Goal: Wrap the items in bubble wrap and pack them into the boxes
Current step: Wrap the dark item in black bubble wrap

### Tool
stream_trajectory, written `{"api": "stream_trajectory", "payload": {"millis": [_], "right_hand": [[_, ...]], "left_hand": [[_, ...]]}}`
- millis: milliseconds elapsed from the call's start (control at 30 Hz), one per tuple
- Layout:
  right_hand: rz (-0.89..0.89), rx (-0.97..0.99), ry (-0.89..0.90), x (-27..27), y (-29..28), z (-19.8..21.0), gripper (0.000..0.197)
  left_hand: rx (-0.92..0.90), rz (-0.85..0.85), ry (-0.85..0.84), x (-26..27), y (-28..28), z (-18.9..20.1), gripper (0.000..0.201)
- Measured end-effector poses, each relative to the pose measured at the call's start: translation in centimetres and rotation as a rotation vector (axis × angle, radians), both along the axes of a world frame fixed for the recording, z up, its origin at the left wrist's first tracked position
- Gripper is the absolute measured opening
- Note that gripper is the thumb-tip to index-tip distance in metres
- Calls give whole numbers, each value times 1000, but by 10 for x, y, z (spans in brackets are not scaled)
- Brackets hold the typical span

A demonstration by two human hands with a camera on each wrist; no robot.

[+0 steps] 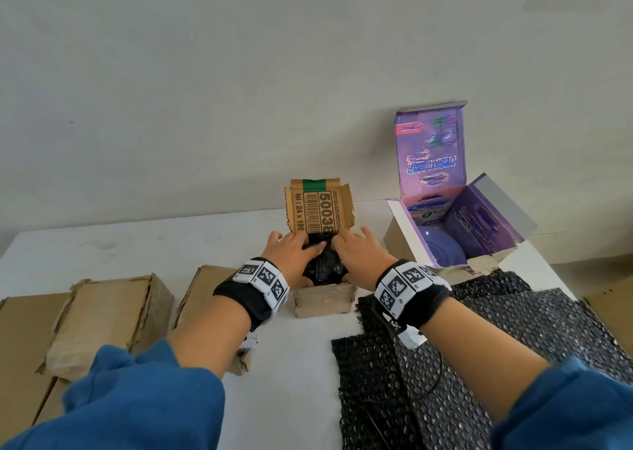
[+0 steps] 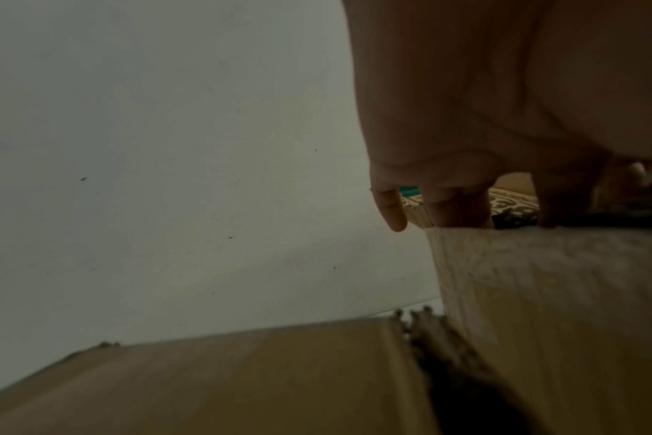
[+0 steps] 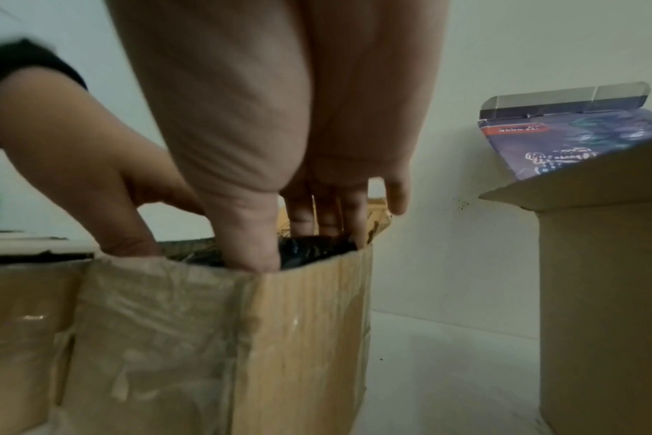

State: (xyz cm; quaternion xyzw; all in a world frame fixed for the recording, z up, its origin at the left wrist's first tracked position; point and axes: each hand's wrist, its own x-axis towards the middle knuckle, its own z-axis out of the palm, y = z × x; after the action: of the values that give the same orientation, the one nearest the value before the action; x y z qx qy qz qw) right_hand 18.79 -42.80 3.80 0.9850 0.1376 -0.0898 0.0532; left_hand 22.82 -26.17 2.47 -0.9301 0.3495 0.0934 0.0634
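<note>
White tabletop (image 1: pixel 298 364) filled the lower half of the head view under a pale wall. At centre frame stood a small cardboard box (image 1: pixel 325 300), its printed flap raised behind. A bundle in black bubble wrap (image 1: pixel 325 264) sat in the box mouth, directly between the two hands. The left hand (image 1: pixel 291 254) pressed on it from the left, the right hand (image 1: pixel 359 256) from the right, fingers fairly straight and spread over the wrap. At right, a purple box (image 1: pixel 455 230) stood open with a bluish round item inside. Loose black bubble wrap sheets (image 1: pixel 479 340) covered the lower right, and closed cardboard boxes (image 1: pixel 109 316) lay at lower left.

From the left wrist view, dim and blurred, the left hand (image 2: pixel 503 117) filled the upper right, its fingers (image 2: pixel 391 212) reaching down behind the box rim (image 2: pixel 540 265); only a sliver of dark wrap showed.

From the right wrist view, the right hand (image 3: pixel 298 117) hung at top centre with fingers dipped into the box (image 3: pixel 242 338) onto the black bundle (image 3: pixel 309 253), mostly hidden. The left hand (image 3: pixel 75 162) entered from the left, fingertips below the rim. The purple box (image 3: pixel 577 141) was cut off at the right edge
</note>
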Motion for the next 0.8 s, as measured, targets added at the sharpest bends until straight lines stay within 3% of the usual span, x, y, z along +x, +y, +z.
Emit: {"api": "stream_trajectory", "payload": {"millis": [100, 233, 367, 500, 567, 633, 700, 800], "right_hand": [[10, -49, -90, -5, -1, 1, 48], [48, 17, 2, -6, -1, 2, 50], [32, 90, 1, -12, -7, -4, 44], [32, 14, -47, -16, -6, -3, 33], [9, 73, -47, -14, -5, 4, 30], [-127, 321, -64, -6, -8, 11, 25], [-384, 639, -132, 7, -15, 13, 30], [-667, 875, -9, 23, -21, 9, 63]], "left_hand": [[-5, 19, -1, -1, 0, 1, 82], [-109, -33, 16, -4, -3, 6, 84], [-124, -45, 44, -7, -2, 4, 73], [-71, -69, 27, -9, -2, 5, 63], [-235, -38, 28, -6, 0, 10, 51], [-542, 102, -10, 0, 3, 17, 39], [-763, 341, -25, 10, 4, 21, 42], [-816, 688, 312, 27, 5, 25, 54]]}}
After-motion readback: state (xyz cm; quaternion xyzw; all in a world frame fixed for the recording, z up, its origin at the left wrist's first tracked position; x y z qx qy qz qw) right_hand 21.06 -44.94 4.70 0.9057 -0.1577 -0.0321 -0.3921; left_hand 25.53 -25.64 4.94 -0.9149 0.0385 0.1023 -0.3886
